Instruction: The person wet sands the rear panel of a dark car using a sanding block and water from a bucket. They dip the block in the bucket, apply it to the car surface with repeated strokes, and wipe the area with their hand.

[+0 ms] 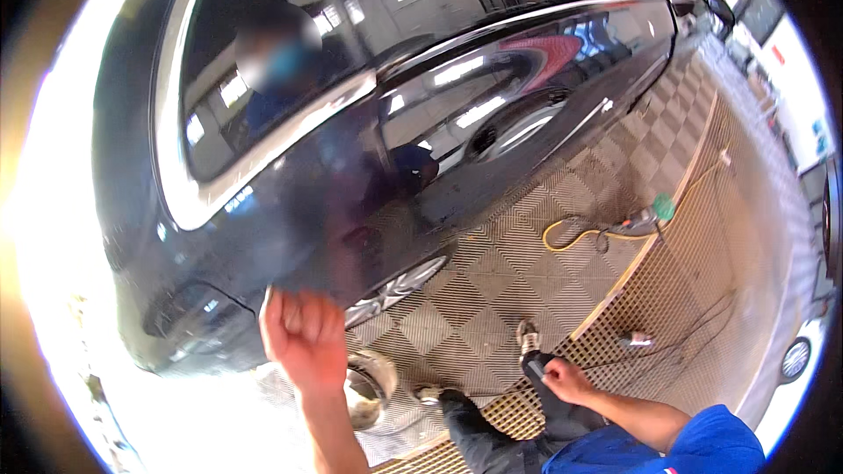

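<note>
A glossy dark car (pixel 290 211) fills the left and upper part of the head view. My left hand (pixel 306 333) is raised in front of its rear side panel, near a curved panel seam. Its fingers are curled together, and a thin pale edge shows beside them; what it is I cannot make out. I cannot tell whether this hand touches the paint. Lower down on the right, my right hand (pixel 567 382) hangs in front of my leg, away from the car. It is closed, with a small greyish piece showing at the fingers, too small to name.
A bucket (pixel 386 377) stands on the floor by the rear wheel (pixel 404 288). A power tool with a round green pad (pixel 664 207) and a yellow cord (pixel 562 247) lies at the right. Near a dark cable rests a small bottle (pixel 637 339) on the yellowish floor grating (pixel 676 298).
</note>
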Available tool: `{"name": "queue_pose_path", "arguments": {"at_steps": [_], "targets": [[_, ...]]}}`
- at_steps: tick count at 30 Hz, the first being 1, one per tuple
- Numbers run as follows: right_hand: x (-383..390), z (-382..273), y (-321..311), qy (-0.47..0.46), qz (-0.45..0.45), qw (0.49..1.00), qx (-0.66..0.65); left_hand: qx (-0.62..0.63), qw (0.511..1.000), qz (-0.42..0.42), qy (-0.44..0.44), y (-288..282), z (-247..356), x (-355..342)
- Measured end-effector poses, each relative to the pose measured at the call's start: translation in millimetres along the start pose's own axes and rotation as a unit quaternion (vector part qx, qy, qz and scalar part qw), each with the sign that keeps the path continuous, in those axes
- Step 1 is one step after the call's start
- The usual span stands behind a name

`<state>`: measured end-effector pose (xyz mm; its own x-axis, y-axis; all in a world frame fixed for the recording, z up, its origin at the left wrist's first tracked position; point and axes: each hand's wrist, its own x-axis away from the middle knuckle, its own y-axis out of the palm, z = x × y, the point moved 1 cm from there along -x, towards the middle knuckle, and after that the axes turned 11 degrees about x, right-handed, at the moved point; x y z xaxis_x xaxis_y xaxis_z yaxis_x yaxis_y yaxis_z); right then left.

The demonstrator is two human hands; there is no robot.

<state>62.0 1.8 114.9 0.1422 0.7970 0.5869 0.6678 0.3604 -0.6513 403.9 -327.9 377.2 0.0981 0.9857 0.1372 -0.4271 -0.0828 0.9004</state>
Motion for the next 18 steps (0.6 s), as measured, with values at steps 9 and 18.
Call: {"name": "queue_pose_path", "arguments": {"at_steps": [9,18], "targets": [[22.3,102.1,-32.2,0.172,0.153,0.958,-0.172,-0.883,0.157,-0.317,0.308,58.4,-137.3,-164.7],[3.7,71.2,11.8,0.193,0.256,0.931,-0.175,-0.87,0.093,-0.396,0.28,65.5,-154.5,-171.7]]}}
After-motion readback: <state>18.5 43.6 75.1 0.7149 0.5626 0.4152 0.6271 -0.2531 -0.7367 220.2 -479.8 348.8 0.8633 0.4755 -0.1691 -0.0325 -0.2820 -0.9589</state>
